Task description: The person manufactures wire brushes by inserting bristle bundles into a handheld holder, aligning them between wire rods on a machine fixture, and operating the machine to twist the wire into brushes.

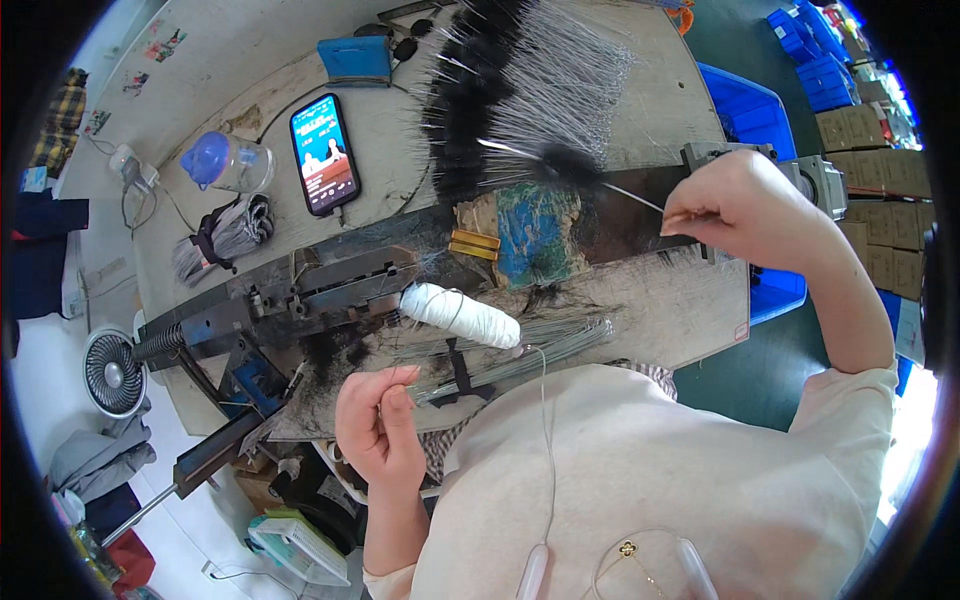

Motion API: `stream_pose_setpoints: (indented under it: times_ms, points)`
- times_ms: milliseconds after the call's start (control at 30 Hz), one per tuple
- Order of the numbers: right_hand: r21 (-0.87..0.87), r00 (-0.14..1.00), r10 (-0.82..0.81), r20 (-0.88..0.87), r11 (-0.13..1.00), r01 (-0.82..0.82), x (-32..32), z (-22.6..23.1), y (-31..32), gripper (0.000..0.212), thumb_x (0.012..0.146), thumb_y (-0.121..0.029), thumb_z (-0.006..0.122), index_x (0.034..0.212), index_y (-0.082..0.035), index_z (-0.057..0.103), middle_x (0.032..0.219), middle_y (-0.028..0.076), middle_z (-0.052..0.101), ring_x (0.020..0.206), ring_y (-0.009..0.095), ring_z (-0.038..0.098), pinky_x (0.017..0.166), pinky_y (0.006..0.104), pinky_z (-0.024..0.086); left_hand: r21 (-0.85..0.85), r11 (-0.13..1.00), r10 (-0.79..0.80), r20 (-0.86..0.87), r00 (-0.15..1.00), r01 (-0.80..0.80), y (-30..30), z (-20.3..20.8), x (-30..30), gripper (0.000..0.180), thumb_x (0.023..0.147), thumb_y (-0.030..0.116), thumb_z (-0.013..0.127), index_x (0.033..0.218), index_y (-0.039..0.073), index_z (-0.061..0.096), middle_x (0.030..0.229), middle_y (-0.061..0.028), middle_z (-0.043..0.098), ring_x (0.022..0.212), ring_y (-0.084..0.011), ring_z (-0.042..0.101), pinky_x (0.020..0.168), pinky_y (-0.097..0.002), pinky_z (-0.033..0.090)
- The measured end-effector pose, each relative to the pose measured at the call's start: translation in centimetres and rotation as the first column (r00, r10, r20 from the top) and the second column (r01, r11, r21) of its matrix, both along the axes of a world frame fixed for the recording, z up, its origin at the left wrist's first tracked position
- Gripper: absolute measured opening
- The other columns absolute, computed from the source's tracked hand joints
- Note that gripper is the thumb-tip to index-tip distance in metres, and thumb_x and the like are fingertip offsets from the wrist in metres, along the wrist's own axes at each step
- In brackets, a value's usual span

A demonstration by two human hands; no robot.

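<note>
My right hand [735, 207] is closed in a pinch on the wire stem of a brush with black bristles [572, 167], held over the right part of the bench. The brush head lies close to a large pile of similar black brushes [470, 110] with thin wire stems. My left hand [382, 425] hovers by the bench's front edge, thumb and fingers pressed together; whatever is between them is too small to make out. Beside it, a bundle of straight wires [500, 372] lies tied with a black band. A white wrapped roll [462, 316] extends from a dark metal machine [300, 305].
A lit phone [325, 155], a jar with a purple lid [228, 163] and a blue pouch [355, 62] lie farther back. A yellow metal piece [474, 244] sits near a worn blue patch [540, 235]. Blue crates [745, 110] stand right; a small fan [114, 372] is left.
</note>
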State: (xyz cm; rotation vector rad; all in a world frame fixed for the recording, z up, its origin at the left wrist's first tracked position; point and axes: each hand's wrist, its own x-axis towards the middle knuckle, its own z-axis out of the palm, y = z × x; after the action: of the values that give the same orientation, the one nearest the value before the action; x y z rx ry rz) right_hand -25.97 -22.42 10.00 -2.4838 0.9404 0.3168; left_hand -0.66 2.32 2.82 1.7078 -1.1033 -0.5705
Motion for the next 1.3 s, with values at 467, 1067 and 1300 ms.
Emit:
stream_pose_setpoints:
  times_ms: [467,1067,1300]
  points:
    - [0.196,0.998,-0.011,0.067,0.981,-0.002,0.5,0.7,0.1,0.005,0.081,-0.01,0.067,0.081,-0.005,0.067,0.069,0.007,0.066,0.063,0.019,0.064,0.059,0.0306,0.049,-0.029,0.999,-0.017,0.025,1.0,0.018,0.1,-0.5,0.6,0.016,0.095,0.008,0.05,0.095,-0.003,0.062,0.082,-0.0032,0.052,0.066,-0.0071,0.045,0.06,-0.0197,0.035]
    - [-0.279,0.74,0.112,0.663,0.954,0.106,1.3,2.1,-2.7,0.023,0.092,-0.006,0.058,0.113,-0.001,0.065,0.103,0.009,0.065,0.087,0.016,0.061,0.076,0.0265,0.05,0.069,0.869,-0.431,0.591,0.682,0.49,-12.8,0.4,-6.9,0.004,0.082,0.014,0.067,0.083,0.011,0.065,0.069,-0.0047,0.055,0.061,-0.026,0.055,0.053,-0.0373,0.042]
    - [-0.154,0.888,0.321,0.329,0.946,-0.285,3.2,-4.6,3.6,0.021,0.077,-0.009,0.065,0.098,-0.006,0.066,0.085,0.007,0.061,0.073,0.027,0.062,0.067,0.0382,0.049,0.177,0.934,-0.328,0.772,0.545,0.311,-9.7,1.6,-2.0,0.007,0.08,0.016,0.069,0.085,0.014,0.065,0.077,-0.0002,0.056,0.074,-0.0215,0.057,0.07,-0.034,0.041]
